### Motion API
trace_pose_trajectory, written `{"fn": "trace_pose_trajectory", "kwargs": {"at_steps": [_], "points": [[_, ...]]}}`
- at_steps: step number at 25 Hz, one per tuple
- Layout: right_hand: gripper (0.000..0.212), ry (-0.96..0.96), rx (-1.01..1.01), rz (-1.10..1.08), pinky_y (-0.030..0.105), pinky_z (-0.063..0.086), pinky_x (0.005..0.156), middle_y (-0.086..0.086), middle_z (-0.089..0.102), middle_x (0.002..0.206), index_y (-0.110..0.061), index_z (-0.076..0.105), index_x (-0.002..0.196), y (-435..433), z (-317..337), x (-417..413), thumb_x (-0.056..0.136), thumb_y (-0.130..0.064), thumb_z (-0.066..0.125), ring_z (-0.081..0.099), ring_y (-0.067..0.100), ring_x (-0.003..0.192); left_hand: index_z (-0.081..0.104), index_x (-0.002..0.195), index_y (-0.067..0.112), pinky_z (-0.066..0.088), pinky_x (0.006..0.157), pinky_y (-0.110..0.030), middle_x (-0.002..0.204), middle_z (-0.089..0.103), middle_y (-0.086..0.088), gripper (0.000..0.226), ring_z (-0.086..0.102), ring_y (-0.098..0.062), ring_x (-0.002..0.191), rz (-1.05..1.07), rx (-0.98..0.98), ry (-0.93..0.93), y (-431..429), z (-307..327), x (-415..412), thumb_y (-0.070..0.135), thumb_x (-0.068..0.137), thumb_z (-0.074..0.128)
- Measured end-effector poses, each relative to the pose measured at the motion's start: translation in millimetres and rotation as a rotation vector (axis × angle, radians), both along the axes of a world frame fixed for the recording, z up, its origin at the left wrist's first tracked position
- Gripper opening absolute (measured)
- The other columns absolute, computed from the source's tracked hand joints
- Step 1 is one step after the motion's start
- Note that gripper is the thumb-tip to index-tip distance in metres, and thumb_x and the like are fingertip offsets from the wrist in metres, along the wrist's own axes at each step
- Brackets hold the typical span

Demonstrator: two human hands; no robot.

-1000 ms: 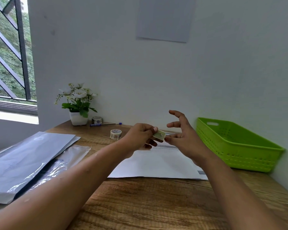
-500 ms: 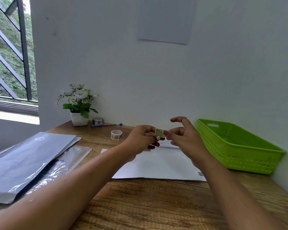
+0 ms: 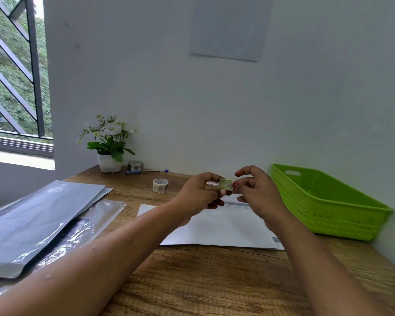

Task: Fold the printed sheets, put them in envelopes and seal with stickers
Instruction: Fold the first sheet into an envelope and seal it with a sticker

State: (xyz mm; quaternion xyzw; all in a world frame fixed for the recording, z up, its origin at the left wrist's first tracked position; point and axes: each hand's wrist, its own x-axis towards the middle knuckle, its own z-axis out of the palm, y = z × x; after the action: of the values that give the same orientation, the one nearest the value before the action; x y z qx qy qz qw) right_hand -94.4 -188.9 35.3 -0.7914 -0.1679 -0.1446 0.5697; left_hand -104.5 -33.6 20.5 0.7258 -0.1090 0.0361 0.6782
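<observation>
A small greenish sticker (image 3: 225, 184) with a scalloped edge is held up in the air between both hands. My left hand (image 3: 197, 196) pinches its left side with thumb and fingers. My right hand (image 3: 255, 190) pinches its right edge, the other fingers curled above. Below the hands a white envelope (image 3: 224, 229) lies flat on the wooden desk (image 3: 214, 281), with a grey printed strip near its far end. A roll of patterned sticker tape (image 3: 160, 185) stands on the desk left of the hands.
A green plastic basket (image 3: 324, 201) sits at the right against the wall. Grey and clear plastic sleeves (image 3: 39, 222) lie at the left. A white flower pot (image 3: 108, 147), a second tape roll (image 3: 134, 165) and a blue pen (image 3: 144, 171) stand at the back.
Both hands have risen slightly. My right hand, open with spread fingers a second ago, has closed its thumb and finger onto the sticker's right edge.
</observation>
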Motion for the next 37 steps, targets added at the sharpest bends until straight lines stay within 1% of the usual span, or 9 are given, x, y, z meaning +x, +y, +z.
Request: {"fn": "trace_pose_trajectory", "kwargs": {"at_steps": [5,10,13,17,21,24,28,31,37], "points": [[0.019,0.004,0.003,0.002,0.023,0.049,0.061,0.005,0.069,0.082,-0.020,0.057,0.092,0.2,0.3,-0.3,0.092,-0.001,0.053,0.066,0.013,0.077,0.053,0.104,0.013,0.054,0.069,-0.027,0.084,0.072,-0.002,0.015,0.065,-0.010,0.060,-0.010,0.006,-0.009,-5.3,-3.9,-3.9,0.009,0.091,0.059],[0.005,0.046,0.070,0.023,0.026,0.053,0.067,0.008,0.070,0.086,-0.016,0.058,0.097,-1.5,3.4,-0.9,0.094,-0.013,0.055,0.067,0.016,0.078,0.051,0.098,0.018,0.052,0.071,-0.030,0.086,0.072,-0.002,0.007,0.065,-0.013,0.065,-0.023,-0.005,-0.013,-8.0,-5.6,-4.4,0.012,0.094,0.055],[0.024,0.049,0.042,0.055,0.027,0.053,0.067,0.010,0.072,0.085,-0.016,0.057,0.102,-2.1,3.9,-2.4,0.084,-0.025,0.070,0.068,0.016,0.079,0.052,0.105,0.012,0.053,0.075,-0.033,0.089,0.072,-0.003,0.012,0.065,-0.015,0.068,0.022,0.004,-0.023,-8.9,-5.8,-3.2,0.014,0.094,0.055],[0.018,0.011,-0.064,-0.013,0.035,0.055,0.073,0.013,0.072,0.080,-0.015,0.063,0.094,-10.8,5.3,1.8,0.080,-0.006,0.072,0.066,0.017,0.072,0.049,0.102,0.016,0.052,0.073,-0.033,0.091,0.072,-0.005,0.010,0.065,-0.017,0.069,0.023,0.006,0.001,-16.5,-4.1,-4.9,0.012,0.094,0.054],[0.015,0.106,-0.066,-0.019,0.031,0.055,0.069,0.013,0.068,0.076,-0.012,0.065,0.089,-23.5,9.9,14.4,0.082,0.001,0.068,0.064,0.020,0.070,0.050,0.096,0.020,0.052,0.066,-0.028,0.099,0.071,-0.009,0.008,0.064,-0.018,0.073,0.025,0.197,0.085,-27.6,-1.5,2.9,0.014,0.094,0.053],[0.017,0.125,-0.103,-0.069,0.034,0.057,0.070,0.014,0.067,0.074,-0.009,0.062,0.092,-29.6,6.0,25.3,0.080,0.002,0.069,0.063,0.021,0.068,0.052,0.093,0.017,0.054,0.063,-0.028,0.094,0.070,-0.009,0.006,0.062,-0.016,0.066,-0.022,0.331,0.226,-28.3,-0.5,14.4,0.013,0.092,0.057],[0.023,0.235,-0.082,-0.160,0.032,0.057,0.061,0.017,0.065,0.078,-0.009,0.060,0.090,-42.8,-14.2,31.9,0.076,0.004,0.072,0.063,0.021,0.065,0.054,0.106,0.023,0.048,0.061,-0.023,0.095,0.062,0.002,0.034,0.055,-0.008,0.073,0.010,0.770,0.102,-30.3,-15.5,25.3,0.029,0.078,0.074],[0.024,0.297,-0.118,-0.173,0.031,0.057,0.061,0.017,0.066,0.080,-0.008,0.060,0.093,-47.1,-20.3,36.1,0.075,0.002,0.073,0.063,0.019,0.066,0.047,0.115,0.029,0.039,0.059,-0.019,0.092,0.061,0.006,0.048,0.053,-0.005,0.076,0.025,0.732,0.022,-29.2,-21.8,25.1,0.034,0.076,0.075],[0.027,0.203,-0.272,-0.197,0.034,0.055,0.067,0.014,0.068,0.077,-0.016,0.057,0.088,-32.4,-30.5,40.7,0.073,-0.003,0.075,0.063,0.016,0.060,0.043,0.124,0.038,0.040,0.076,-0.024,0.102,0.063,0.005,0.050,0.053,-0.010,0.084,0.028,0.823,-0.161,-30.2,-26.2,19.0,0.032,0.082,0.069]]}}
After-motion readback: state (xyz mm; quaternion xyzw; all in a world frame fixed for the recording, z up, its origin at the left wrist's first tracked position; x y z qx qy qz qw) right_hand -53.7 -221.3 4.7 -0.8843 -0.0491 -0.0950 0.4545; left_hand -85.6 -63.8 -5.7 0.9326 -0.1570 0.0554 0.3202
